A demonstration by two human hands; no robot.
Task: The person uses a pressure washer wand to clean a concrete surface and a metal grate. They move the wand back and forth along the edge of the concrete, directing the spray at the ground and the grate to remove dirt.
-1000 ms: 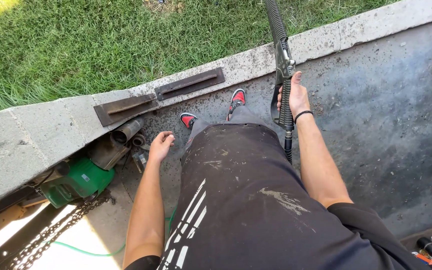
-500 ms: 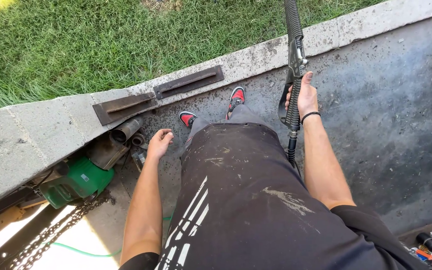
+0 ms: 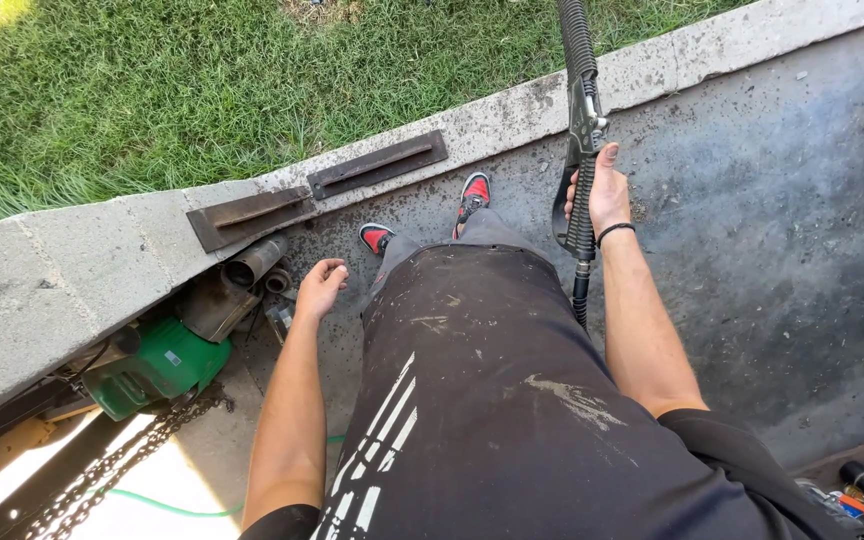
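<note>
My right hand grips the handle of a black pressure-washer wand, whose lance runs up past the top edge of the view over the concrete wall. A black hose hangs down from the handle beside my leg. My left hand hangs free at my side, fingers loosely curled, holding nothing, just above some rusty metal pipes. I stand on a dark, stained concrete floor in red and black shoes.
A grey block wall runs diagonally, with two rusty flat metal bars lying on top. Grass lies beyond it. A green machine, a chain and a green hose lie at lower left. Small items sit at lower right.
My right hand has shifted the wand to the right and more upright. The left hand stays hanging by my side.
</note>
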